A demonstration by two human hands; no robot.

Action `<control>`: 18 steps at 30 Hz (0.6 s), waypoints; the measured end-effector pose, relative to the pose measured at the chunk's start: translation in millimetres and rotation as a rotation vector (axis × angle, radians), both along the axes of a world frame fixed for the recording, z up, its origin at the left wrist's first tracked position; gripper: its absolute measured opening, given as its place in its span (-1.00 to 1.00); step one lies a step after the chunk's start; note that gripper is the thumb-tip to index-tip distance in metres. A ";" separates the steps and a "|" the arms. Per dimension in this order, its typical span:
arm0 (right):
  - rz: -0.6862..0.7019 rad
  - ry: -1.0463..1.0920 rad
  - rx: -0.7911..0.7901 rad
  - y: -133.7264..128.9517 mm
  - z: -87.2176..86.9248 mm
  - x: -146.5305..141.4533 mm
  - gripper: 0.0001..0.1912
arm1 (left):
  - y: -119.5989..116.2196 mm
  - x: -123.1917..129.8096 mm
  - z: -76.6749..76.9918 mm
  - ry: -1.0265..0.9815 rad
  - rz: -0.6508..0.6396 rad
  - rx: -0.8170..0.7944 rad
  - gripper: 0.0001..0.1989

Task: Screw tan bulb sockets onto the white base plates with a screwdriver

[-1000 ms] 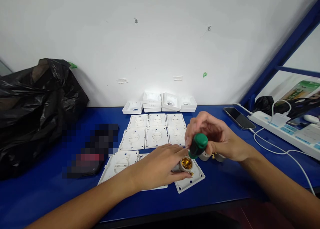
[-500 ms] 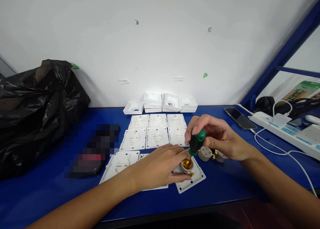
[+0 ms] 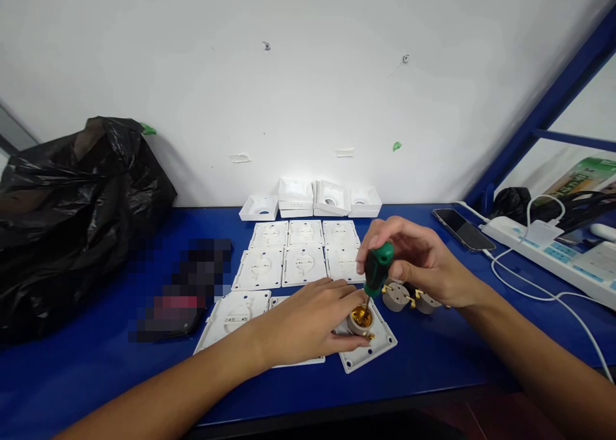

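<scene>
My right hand (image 3: 409, 260) holds a green and black screwdriver (image 3: 378, 268) nearly upright, its tip down inside a round socket (image 3: 360, 318) with a brass-coloured interior. That socket sits on a white square plate (image 3: 353, 363). My left hand (image 3: 320, 318) grips the socket from the left, with thumb and forefinger around its side. More round grey sockets with brass tabs lie beneath and beside my right hand, one of them a socket (image 3: 396, 297) just right of the plate. Rows of white square plates (image 3: 258, 268) lie behind and left of my left hand.
White open boxes (image 3: 296, 193) stand against the wall. A black plastic bag (image 3: 77, 215) and a partly pixelated dark object (image 3: 192, 286) are at the left. On the right are a phone (image 3: 462, 229), a power strip (image 3: 553, 254) and white cables.
The screwdriver handle has shifted slightly and the fingers of my right hand have moved a little around it. My left hand stays on the socket. The whole view has moved very slightly.
</scene>
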State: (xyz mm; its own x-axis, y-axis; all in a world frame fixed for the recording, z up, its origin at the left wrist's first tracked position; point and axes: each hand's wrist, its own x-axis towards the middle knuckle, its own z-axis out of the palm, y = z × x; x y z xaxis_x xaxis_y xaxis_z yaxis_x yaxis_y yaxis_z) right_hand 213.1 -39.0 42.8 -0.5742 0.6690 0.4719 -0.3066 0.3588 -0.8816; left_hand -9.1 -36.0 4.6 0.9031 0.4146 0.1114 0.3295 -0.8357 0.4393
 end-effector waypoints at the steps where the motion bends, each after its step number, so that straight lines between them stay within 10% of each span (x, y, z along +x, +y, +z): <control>1: 0.020 -0.019 -0.011 -0.1 0.7 0.5 -0.75 | 0.0 0.0 0.6 0.002 0.003 0.001 -0.71; 18: -0.076 -0.023 0.008 1.7 -0.5 3.8 -0.56 | -0.1 -0.3 -1.8 -0.035 0.003 0.011 -0.69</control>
